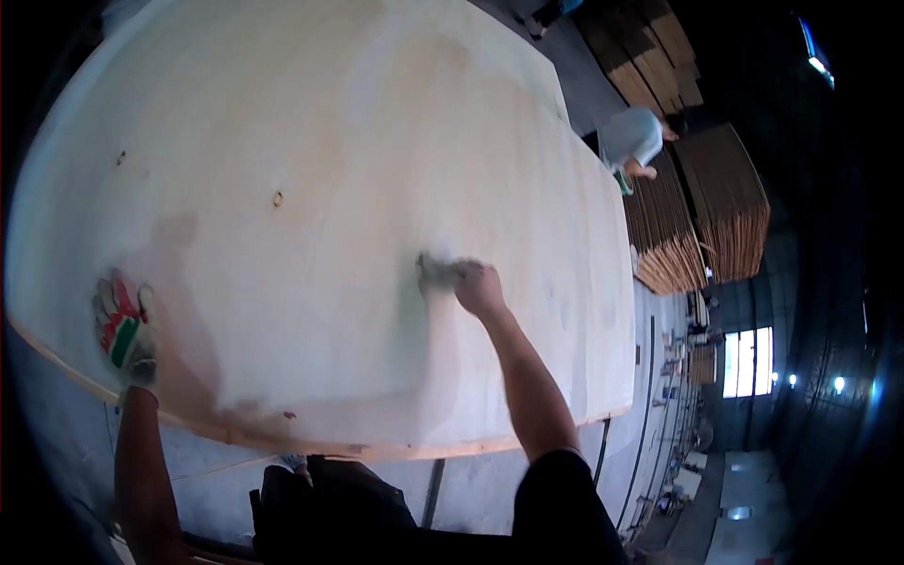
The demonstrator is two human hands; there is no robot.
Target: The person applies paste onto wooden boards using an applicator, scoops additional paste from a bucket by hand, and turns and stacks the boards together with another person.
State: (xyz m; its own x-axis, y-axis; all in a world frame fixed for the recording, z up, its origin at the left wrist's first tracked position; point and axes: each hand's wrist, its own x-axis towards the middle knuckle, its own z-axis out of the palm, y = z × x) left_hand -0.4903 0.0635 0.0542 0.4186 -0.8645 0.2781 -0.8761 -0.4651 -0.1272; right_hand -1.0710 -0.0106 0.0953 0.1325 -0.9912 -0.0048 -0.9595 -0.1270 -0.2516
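Observation:
A large pale plywood sheet (358, 141) fills most of the view, with small dark knots in its face. My left hand (122, 315), in a white, red and green work glove, rests near the sheet's left front edge. Its fingers are spread, and nothing is in them. Over the middle of the sheet, my bare right hand (480, 285) is closed round a scraper-like tool (436, 273). Motion smears that tool, so its exact shape and whether its edge touches the wood are unclear.
Beyond the sheet's right side, another person (633, 141) bends near a round green item (624, 183). Tall stacks of brown sheets (725, 207) stand behind, with more stacked boards (645, 52) farther back. Grey floor (480, 490) shows along the near edge.

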